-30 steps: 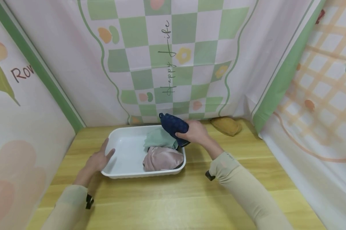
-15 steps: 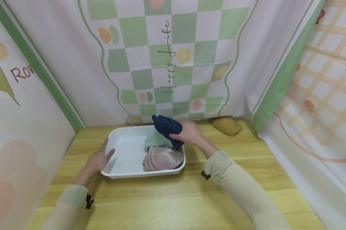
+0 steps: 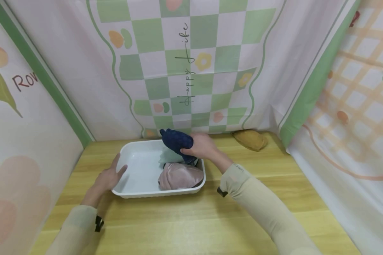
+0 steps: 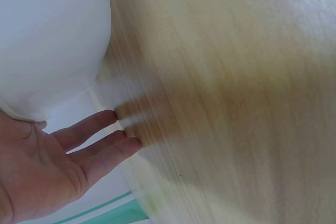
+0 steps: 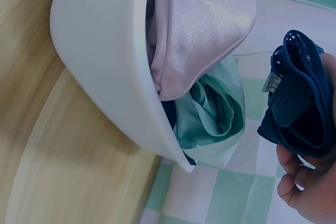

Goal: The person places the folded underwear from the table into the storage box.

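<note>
My right hand [image 3: 202, 146] grips a folded navy undergarment [image 3: 177, 140] above the back right part of a white tray [image 3: 137, 193]. In the right wrist view, the undergarment [image 5: 302, 98] shows layered stitched edges and a small pale label. Below it in the tray lie a mint green satin piece [image 5: 212, 108], partly hidden in the head view, and a dusty pink satin piece [image 3: 180, 176]. At the tray's left end rests my left hand [image 3: 108, 177], thumb over the rim. The left wrist view shows its fingers [image 4: 100, 153] extended outside the wall, tips by the tabletop.
A mustard-coloured folded fabric piece [image 3: 250, 140] lies at the table's back right. Behind the wooden table [image 3: 166, 226] hangs a green-and-white checked curtain [image 3: 204, 85], with more printed curtains at both sides.
My right hand has carried the navy undergarment leftward over the tray, covering more of the mint green piece. The left hand and the tray stay where they were.
</note>
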Demonstrator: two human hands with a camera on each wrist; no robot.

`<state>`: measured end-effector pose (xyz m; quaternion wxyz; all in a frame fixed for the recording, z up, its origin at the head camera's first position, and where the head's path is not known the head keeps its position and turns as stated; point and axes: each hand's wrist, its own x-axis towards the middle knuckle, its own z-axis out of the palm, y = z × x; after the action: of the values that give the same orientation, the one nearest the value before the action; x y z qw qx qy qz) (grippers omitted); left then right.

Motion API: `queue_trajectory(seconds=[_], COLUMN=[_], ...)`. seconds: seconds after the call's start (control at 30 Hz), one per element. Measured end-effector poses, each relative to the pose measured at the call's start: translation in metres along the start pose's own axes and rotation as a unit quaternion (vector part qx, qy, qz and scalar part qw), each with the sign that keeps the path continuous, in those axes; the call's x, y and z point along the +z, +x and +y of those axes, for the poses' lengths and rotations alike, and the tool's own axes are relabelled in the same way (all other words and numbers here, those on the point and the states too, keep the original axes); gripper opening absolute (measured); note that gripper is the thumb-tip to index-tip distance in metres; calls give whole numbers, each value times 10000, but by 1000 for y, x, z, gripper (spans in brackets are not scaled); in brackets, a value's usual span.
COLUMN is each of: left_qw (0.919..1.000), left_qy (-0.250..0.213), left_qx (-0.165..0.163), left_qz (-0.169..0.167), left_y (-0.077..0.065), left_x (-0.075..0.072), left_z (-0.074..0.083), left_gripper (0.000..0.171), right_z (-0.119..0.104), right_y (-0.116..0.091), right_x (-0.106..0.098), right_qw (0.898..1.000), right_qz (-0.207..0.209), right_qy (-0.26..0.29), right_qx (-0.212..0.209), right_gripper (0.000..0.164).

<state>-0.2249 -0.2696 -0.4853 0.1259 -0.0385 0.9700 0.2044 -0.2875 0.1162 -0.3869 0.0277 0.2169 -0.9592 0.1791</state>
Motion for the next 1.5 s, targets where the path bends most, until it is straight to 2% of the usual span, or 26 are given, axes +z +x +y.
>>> queue_trajectory(seconds=[0.43,0.87,1.23,1.5], left_qw=[10000,10000,10000,10000], left_qy=[54,17,63,11], left_qx=[66,4,14,16], left_qz=[31,-9,-32,-27], left_y=[-2,0,4,3], left_x=[-2,-2,-2,-3], left_z=[1,0,-1,-2], left_gripper=[85,86,87,84], right_z=[-17,-29,-38,-46], right_y=[5,23,39,49], right_x=[-1,6,13,19], right_qw=[9996,9987,9970,9938], right_qz=[-232,-425,-461,-805], right_qy=[48,-156,-401,-471], right_qx=[-137,-215,-466,-601], right_gripper=[52,55,45,43])
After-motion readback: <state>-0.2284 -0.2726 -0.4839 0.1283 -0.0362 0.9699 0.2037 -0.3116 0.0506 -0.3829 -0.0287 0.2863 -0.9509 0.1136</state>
